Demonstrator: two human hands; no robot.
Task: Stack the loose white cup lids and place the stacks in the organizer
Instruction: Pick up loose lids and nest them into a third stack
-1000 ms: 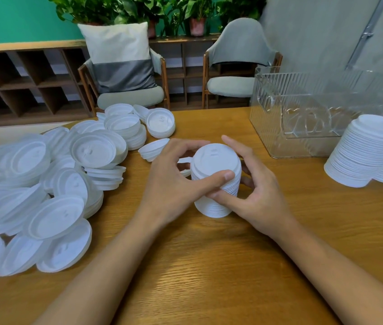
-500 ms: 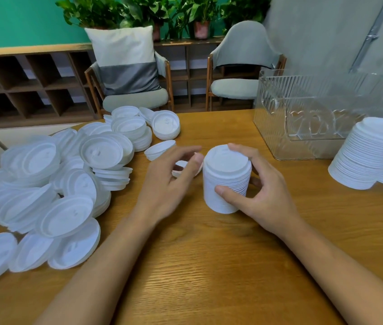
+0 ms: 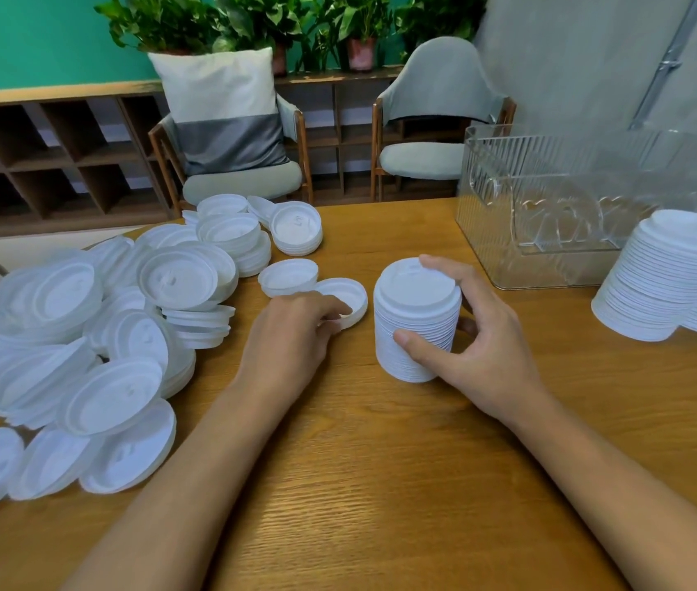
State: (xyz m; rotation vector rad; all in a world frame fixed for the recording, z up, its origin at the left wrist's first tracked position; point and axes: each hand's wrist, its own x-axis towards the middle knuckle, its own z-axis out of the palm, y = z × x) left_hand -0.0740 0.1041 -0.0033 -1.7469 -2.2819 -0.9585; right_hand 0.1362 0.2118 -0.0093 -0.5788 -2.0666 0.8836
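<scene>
1. Right hand (image 3: pixel 479 343): reaches in from the lower right, forearm low over the table (image 3: pixel 381 484). It grasps the lid stack (image 3: pixel 417 317) from the right side. The thumb presses the near face of the column, the index finger lies along the top lid's far edge, and the other fingers curl behind.
2. Lid stack: an upright column of nested white lids standing on the table at centre, between the two hands.
3. Left hand (image 3: pixel 291 334): palm down, wrist slightly raised, apart from the column. Its fingers are curled over the near rim of a single lid (image 3: pixel 349 296) and grasp it; the thumb is hidden beneath the hand.
4. Single lid: lies hollow side up on the table, just left of the column.
5. Loose lids (image 3: pixel 82 334): a heap spread over the left part of the table, some in short, leaning stacks.
6. Organizer (image 3: pixel 551 215): a clear ribbed bin on the far right of the table, well apart from both hands.
7. Finished stacks (image 3: pixel 671 283): tall white columns leaning at the right edge, in front of the organizer.
</scene>
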